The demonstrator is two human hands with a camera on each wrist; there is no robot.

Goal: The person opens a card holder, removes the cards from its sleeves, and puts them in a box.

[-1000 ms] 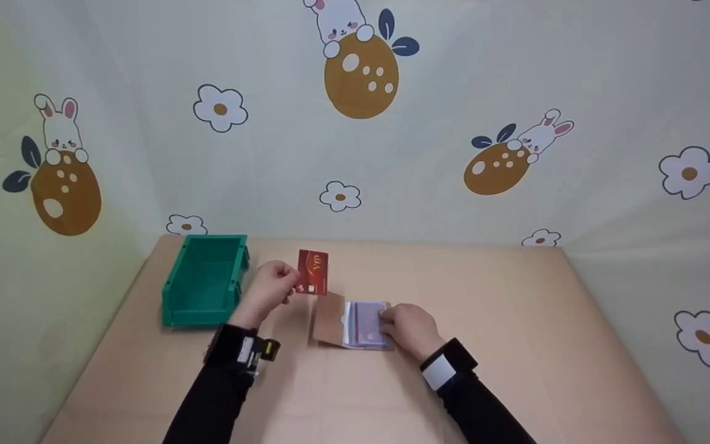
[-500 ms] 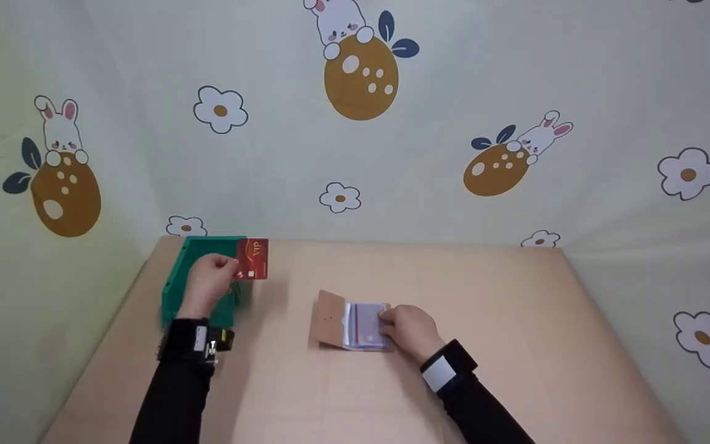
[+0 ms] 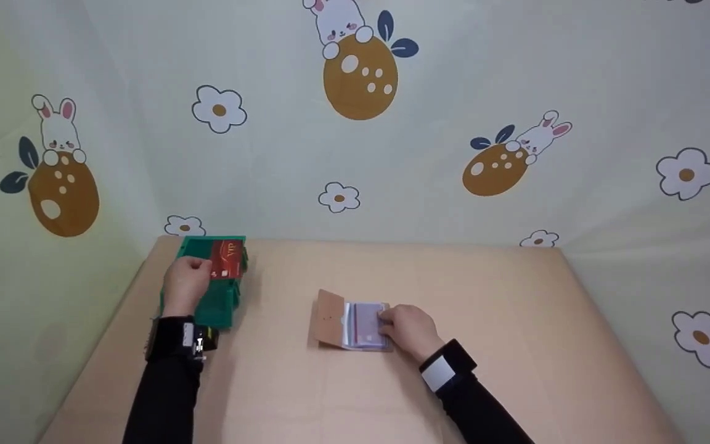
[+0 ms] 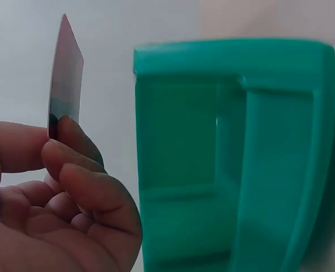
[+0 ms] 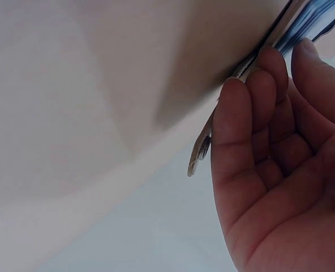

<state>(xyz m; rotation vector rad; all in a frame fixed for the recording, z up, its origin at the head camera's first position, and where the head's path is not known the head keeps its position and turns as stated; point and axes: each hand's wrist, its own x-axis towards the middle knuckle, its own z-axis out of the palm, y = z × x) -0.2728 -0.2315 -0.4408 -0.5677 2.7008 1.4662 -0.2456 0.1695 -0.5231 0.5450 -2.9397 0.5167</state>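
A red VIP card (image 3: 227, 259) is pinched between the thumb and fingers of my left hand (image 3: 186, 285). In the head view the card overlaps the green bin (image 3: 214, 308); the left wrist view has the card (image 4: 67, 71) on edge beside the bin (image 4: 280, 170). At the middle of the table, my right hand (image 3: 412, 330) grips the right edge of an open card holder (image 3: 330, 317) with a tan cover and clear plastic sleeves (image 3: 367, 325). Seen from the right wrist, its fingers lie under the cover and the thumb presses on the sleeves (image 5: 309, 25).
The tan table (image 3: 484, 290) spreads out around the card holder. Behind it hangs a pale curtain (image 3: 256, 160) printed with rabbits and flowers. Both wrists wear black bands (image 3: 170, 345).
My left hand has carried the red card leftward from above the card holder to over the green bin. The right hand keeps its grip on the card holder.
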